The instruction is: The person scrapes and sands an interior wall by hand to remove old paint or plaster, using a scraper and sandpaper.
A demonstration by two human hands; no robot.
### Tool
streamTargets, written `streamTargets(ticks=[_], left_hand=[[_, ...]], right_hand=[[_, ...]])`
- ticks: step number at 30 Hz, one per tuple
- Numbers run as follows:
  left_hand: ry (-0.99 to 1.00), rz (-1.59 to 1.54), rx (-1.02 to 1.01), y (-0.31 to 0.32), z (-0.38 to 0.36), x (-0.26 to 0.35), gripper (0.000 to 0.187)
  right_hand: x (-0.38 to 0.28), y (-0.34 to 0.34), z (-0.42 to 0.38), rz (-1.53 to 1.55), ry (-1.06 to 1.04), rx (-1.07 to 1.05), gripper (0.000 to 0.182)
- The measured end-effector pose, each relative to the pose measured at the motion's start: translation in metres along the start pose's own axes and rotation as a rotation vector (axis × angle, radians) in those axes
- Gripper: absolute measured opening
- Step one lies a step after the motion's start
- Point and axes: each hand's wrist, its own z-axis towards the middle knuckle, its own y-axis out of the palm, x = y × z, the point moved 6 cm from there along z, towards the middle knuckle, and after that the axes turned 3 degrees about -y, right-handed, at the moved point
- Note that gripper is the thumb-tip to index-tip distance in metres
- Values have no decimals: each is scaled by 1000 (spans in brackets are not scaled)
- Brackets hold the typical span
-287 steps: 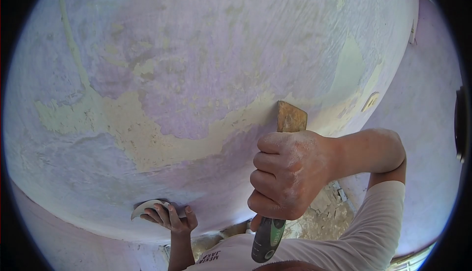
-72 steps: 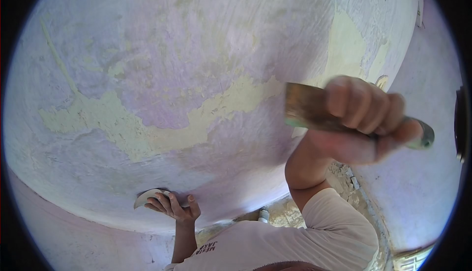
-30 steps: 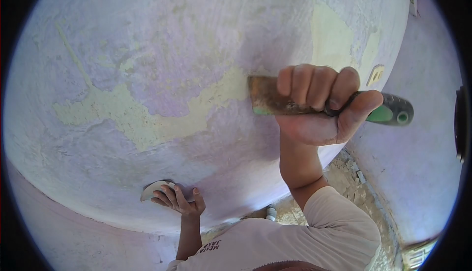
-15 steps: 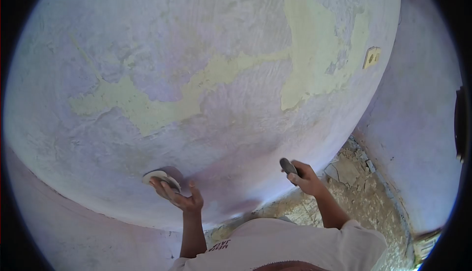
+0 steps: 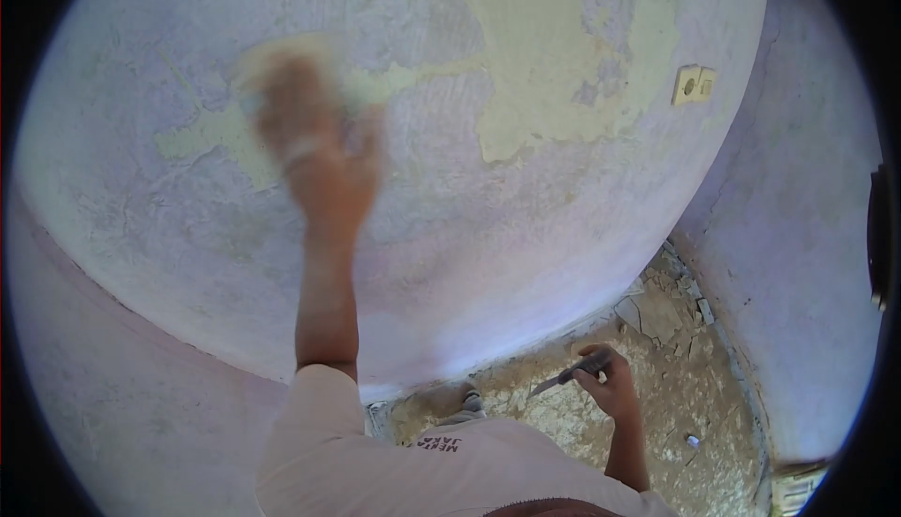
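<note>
We see the left hand point(image 5: 314, 156) raised high against the lilac wall point(image 5: 469, 235), blurred by motion, where half a second earlier it rested low on the plaster with a pale sanding pad pinched under its fingers. A light, smeared shape sits at the fingertips, over the left end of the bare yellowish patch point(image 5: 535, 67); we take it to be the same pad, but the blur does not let us say so firmly, nor tell how tightly the hand closes on it. The right hand point(image 5: 615, 387) has dropped well away from the wall and hangs low over the rubble-strewn floor point(image 5: 694, 395), clenched around the handle of the scraper point(image 5: 571, 376), whose blade points left and touches nothing. One second earlier that blade lay flat against the plaster at the patch's edge. The change reads as a shift from scraping to rubbing: the scraper is held idle, and the left hand now works the stripped band. The exposed area extends up and to the right, toward the wall socket point(image 5: 693, 84), with lilac paint remaining around it on all sides.
</note>
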Motion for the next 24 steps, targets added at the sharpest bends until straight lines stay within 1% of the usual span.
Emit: streamTargets(ticks=[1,2,3,5,6,9,10,13,14,15,17,20,21,23,24], left_hand=[[123,-15,-155,17,-5,32,72],[234,-56,-344,41,-27,62,73],[340,-97,-537,63,-58,81,74],[548,-76,-733,80,-112,89,73],[660,-66,-825,81,-130,92,72],[622,52,-787,76,-116,62,69],[558,85,-658,62,-94,52,66],[362,196,-314,9,-30,16,58],[327,221,-246,-4,-22,2,57],[294,246,-178,-15,-16,-11,56],[235,240,-124,-25,-22,-35,56],[156,259,-82,-36,-51,-70,58],[131,270,-74,-39,-65,-80,59],[73,269,-68,-43,-94,-100,59],[45,269,-66,-46,-110,-110,60]], right_hand=[[11,-7,-15,91,79,60,28],[15,-14,-28,159,77,97,35],[19,-19,-42,173,75,129,35],[27,-28,-69,206,73,198,37],[33,-33,-82,171,66,195,37],[34,-47,-115,204,80,290,36],[36,-52,-124,261,105,303,33],[34,-68,-142,427,60,434,31],[30,-69,-145,541,7,527,28],[30,-66,-146,667,-12,547,30],[33,-59,-147,921,-53,588,32],[29,-27,-141,1081,74,379,39],[28,-15,-139,1087,141,356,49],[30,12,-136,1146,236,150,58],[30,23,-136,1143,269,97,59]])
